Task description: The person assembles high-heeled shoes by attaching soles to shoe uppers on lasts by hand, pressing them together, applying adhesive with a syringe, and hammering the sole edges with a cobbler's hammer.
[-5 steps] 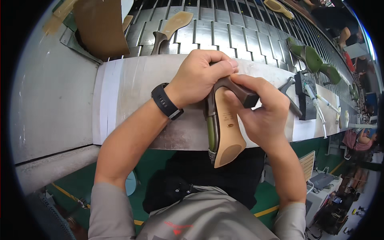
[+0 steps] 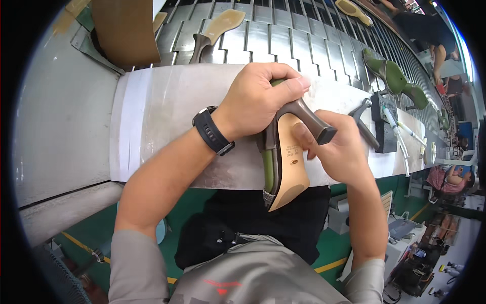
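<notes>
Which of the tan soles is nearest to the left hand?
The sole of the shoe held in the left hand; the other tan soles lie farther off, on metal slats.

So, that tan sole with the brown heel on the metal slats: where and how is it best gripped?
Probably by the brown heel, pinched from the bench side: its slim stem points toward the bench, while the broader tan sole stretches away from the person.

Yellow-lined green floor (image 2: 330, 249): is spreading near
Silvery metal slats (image 2: 259, 38): are stretching far
White strip light (image 2: 464, 46): is glowing right
</notes>
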`<state>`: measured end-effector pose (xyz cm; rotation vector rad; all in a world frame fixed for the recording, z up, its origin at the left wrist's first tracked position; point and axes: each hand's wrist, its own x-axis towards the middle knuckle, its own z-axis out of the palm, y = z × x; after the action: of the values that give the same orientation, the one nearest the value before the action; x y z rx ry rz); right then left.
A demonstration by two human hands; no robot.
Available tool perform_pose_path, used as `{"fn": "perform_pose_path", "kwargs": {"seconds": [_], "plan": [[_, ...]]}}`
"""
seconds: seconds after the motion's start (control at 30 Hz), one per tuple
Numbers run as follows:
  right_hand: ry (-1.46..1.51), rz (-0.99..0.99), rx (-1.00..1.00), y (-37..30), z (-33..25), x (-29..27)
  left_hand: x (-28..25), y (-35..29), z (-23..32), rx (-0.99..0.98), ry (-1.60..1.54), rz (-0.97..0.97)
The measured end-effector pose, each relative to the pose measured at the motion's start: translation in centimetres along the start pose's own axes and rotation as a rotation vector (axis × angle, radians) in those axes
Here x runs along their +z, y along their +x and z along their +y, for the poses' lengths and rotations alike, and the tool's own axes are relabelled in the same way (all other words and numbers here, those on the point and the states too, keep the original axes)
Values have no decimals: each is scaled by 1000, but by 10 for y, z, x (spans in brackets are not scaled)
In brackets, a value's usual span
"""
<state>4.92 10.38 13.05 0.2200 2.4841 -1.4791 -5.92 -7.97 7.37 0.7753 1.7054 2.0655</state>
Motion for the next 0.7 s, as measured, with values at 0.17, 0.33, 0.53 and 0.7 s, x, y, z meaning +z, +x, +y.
{"fn": "perform_pose_path", "kwargs": {"seconds": [0.17, 0.33, 0.53, 0.7], "plan": [[4, -98, 31, 12, -22, -2, 2, -4, -14, 53, -102, 51], [-183, -107, -6, 18, -28, -2, 9, -4, -10, 87, 15, 134], [-87, 82, -175, 12, -17, 22, 7, -5, -8, 101, 139, 160], [-140, 196, -175, 4, -10, 35, 5, -6, -6, 89, 167, 162]]}}
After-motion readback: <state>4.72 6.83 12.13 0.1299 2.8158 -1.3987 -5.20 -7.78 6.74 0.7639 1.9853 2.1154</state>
